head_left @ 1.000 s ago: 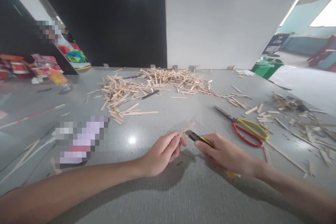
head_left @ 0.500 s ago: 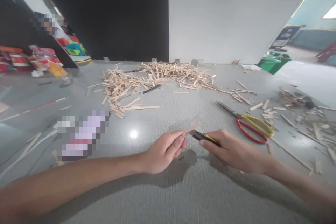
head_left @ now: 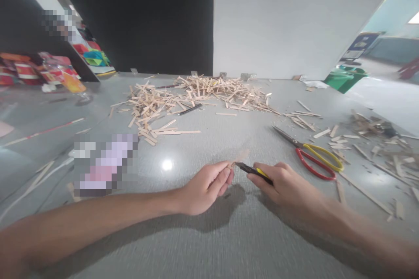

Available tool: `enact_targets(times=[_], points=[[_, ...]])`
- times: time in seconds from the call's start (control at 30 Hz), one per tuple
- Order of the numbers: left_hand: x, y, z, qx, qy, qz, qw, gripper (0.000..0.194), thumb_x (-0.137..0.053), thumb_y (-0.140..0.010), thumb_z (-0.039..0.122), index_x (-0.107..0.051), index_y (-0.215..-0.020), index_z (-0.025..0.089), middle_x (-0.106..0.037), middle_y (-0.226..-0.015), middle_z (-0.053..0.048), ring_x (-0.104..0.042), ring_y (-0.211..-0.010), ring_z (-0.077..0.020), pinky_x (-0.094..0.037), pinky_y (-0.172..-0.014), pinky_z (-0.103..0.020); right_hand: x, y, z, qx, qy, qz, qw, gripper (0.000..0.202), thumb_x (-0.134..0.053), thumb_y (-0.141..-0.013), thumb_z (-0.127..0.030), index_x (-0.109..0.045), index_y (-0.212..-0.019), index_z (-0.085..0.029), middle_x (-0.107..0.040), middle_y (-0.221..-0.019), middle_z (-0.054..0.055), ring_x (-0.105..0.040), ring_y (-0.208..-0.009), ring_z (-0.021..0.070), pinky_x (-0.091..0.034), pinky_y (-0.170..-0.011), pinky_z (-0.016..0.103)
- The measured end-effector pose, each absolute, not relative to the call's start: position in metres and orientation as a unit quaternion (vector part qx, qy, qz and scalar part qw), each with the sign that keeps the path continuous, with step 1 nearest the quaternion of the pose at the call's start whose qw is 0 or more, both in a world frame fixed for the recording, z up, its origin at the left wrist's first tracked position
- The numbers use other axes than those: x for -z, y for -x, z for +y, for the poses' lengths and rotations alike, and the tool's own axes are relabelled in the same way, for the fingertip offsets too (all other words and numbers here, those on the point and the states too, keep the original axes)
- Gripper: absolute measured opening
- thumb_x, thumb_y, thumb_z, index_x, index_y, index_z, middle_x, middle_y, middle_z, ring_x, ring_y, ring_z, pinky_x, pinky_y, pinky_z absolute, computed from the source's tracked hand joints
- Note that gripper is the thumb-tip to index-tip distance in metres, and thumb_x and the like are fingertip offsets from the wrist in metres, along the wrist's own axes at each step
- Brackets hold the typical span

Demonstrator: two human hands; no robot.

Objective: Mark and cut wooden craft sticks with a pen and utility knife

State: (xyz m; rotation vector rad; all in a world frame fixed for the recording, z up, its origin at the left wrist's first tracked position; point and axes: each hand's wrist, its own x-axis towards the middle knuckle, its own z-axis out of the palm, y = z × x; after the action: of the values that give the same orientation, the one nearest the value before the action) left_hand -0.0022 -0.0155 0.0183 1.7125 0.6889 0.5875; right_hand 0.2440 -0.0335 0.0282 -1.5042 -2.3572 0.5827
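Many sticks (head_left: 199, 89) piled at the back, in the left hand (head_left: 206, 188), pinched at one end, one thin stick (head_left: 242, 156) above the table (head_left: 196, 253), cutter (head_left: 251, 170) with blade close by, gripped in the right hand (head_left: 285, 186), then scissors (head_left: 299, 144), wood scraps (head_left: 397, 166).

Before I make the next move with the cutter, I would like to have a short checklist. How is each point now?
1. Left hand grips the wooden piece: ok.
2. Right hand holds the cutter by its handle: ok.
3. Left fingers well away from the blade: not ok, they look close to its tip.
4. Blade touching the wood: cannot tell, the wood is blurred.
5. Scissors apart from both hands: ok, lying on the table.
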Motion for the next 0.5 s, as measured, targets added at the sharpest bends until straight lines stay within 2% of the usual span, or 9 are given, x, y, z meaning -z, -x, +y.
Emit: enact_targets(times=[0.13, 0.2, 0.33, 0.5], points=[[-0.021, 0.001, -0.017, -0.245, -0.728, 0.287, 0.572, 0.043, -0.032, -0.112, 0.049, -0.047, -0.085, 0.021, -0.043, -0.066, 0.005, -0.037, -0.054, -0.0103, -0.033, -0.052, -0.024, -0.024, -0.244, -0.037, -0.087, 0.484, -0.859, 0.14, 0.037, -0.041, -0.109, -0.042, -0.058, -0.084, -0.021, -0.047, -0.058, -0.002, -0.035, -0.051, 0.0146, -0.017, -0.056, 0.034], [-0.022, 0.001, -0.017, -0.244, -0.726, 0.284, 0.576, 0.043, -0.033, -0.112, 0.05, -0.049, -0.085, 0.021, -0.043, -0.065, 0.006, -0.036, -0.053, -0.0103, -0.033, -0.052, -0.024, -0.023, -0.241, -0.039, -0.073, 0.472, -0.868, 0.138, 0.037, -0.039, -0.109, -0.041, -0.059, -0.086, -0.021, -0.051, -0.06, 0.0, -0.038, -0.051, 0.015, -0.016, -0.056, 0.035], [-0.02, 0.001, -0.016, -0.255, -0.717, 0.291, 0.581, 0.043, -0.031, -0.112, 0.051, -0.048, -0.087, 0.021, -0.041, -0.061, 0.007, -0.035, -0.051, -0.0106, -0.033, -0.051, -0.024, -0.028, -0.232, -0.039, -0.14, 0.539, -0.82, 0.131, 0.039, -0.04, -0.109, -0.048, -0.054, -0.082, -0.023, -0.049, -0.059, -0.002, -0.039, -0.052, 0.0156, -0.019, -0.056, 0.033], [-0.019, 0.001, -0.016, -0.262, -0.704, 0.296, 0.59, 0.042, -0.033, -0.112, 0.052, -0.048, -0.088, 0.021, -0.04, -0.064, 0.007, -0.034, -0.053, -0.0105, -0.032, -0.05, -0.023, -0.037, -0.23, -0.039, -0.209, 0.538, -0.797, 0.18, 0.037, -0.041, -0.108, -0.045, -0.043, -0.076, -0.026, -0.043, -0.057, -0.005, -0.036, -0.055, 0.016, -0.024, -0.057, 0.032]])
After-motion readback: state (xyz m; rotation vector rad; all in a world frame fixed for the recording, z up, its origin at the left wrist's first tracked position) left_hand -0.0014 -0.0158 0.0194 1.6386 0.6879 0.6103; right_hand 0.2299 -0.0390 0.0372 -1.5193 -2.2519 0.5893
